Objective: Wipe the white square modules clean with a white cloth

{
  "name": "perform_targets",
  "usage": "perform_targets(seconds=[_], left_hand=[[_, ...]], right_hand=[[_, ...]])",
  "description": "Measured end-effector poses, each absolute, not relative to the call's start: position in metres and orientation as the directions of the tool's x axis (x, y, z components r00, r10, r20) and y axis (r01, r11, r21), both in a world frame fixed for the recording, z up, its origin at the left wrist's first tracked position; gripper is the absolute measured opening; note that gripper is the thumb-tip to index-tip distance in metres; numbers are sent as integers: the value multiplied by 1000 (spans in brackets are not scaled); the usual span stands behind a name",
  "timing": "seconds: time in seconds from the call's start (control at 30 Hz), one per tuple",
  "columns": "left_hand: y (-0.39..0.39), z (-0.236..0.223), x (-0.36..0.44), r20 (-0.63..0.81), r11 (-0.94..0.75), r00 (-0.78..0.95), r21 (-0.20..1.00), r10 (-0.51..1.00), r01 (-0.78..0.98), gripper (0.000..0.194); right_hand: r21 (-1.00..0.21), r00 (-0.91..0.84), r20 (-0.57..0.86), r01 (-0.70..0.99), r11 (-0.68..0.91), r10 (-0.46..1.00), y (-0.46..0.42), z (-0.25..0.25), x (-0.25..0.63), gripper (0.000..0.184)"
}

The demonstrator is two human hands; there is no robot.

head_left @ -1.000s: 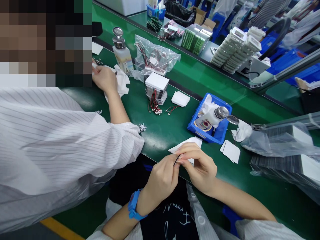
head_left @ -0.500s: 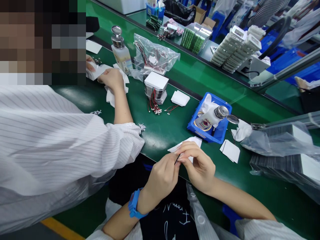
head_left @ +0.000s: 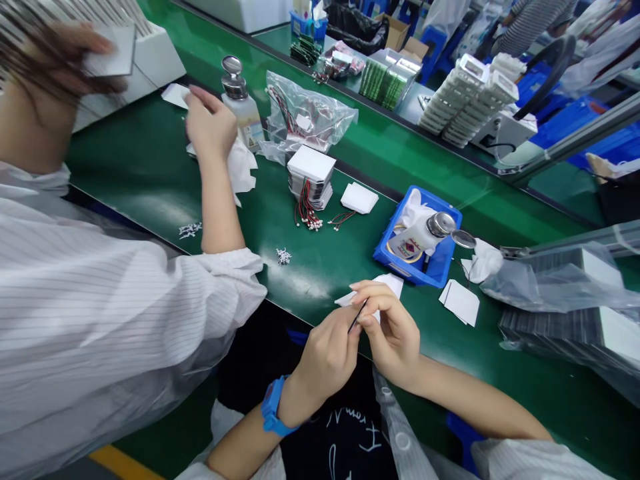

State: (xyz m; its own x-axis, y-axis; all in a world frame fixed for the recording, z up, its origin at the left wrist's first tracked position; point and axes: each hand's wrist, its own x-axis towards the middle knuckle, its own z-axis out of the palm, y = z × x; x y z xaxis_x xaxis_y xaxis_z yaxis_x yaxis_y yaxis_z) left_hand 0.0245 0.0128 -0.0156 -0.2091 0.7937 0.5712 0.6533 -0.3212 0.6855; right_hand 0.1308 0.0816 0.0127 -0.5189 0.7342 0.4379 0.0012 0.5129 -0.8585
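My left hand (head_left: 327,350), with a blue watch (head_left: 274,407) on its wrist, is closed on a thin dark strip (head_left: 357,317) at the table's near edge. The strip shows only as a narrow line, so its kind is unclear. My right hand (head_left: 395,330) pinches the same strip between thumb and fingers from the other side. Just behind the fingers lies a white cloth or paper (head_left: 393,283), partly covered by them. Farther right are a few flat white panels (head_left: 461,303).
A blue bin (head_left: 443,273) holds a pump bottle (head_left: 417,239). Stacked white panels (head_left: 313,163) with red and black wires stand mid-table. Small white connectors (head_left: 283,256) lie nearer. At left, a co-worker's hand (head_left: 213,123) reaches over the table; bagged panels (head_left: 560,333) lie right.
My right hand's fingers have shifted slightly, and more of the dark strip shows. The co-worker has leaned back, one hand now lifting a white panel at the upper left.
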Motion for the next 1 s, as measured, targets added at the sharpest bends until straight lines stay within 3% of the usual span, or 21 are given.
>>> perform_targets(seconds=[0.23, 0.73, 1.0], left_hand=[[12, -15, 19, 513, -292, -243, 750, 824, 593, 21], [16, -23, 20, 618, -368, -177, 648, 766, 667, 27], [15, -28, 22, 605, -395, -186, 691, 774, 605, 30]], right_hand=[[-861, -550, 444, -45, 506, 707, 83, 13, 132, 17], [-884, -549, 386, 8, 467, 741, 85, 16, 133, 15], [-868, -512, 410, 37, 496, 755, 85, 14, 131, 11]])
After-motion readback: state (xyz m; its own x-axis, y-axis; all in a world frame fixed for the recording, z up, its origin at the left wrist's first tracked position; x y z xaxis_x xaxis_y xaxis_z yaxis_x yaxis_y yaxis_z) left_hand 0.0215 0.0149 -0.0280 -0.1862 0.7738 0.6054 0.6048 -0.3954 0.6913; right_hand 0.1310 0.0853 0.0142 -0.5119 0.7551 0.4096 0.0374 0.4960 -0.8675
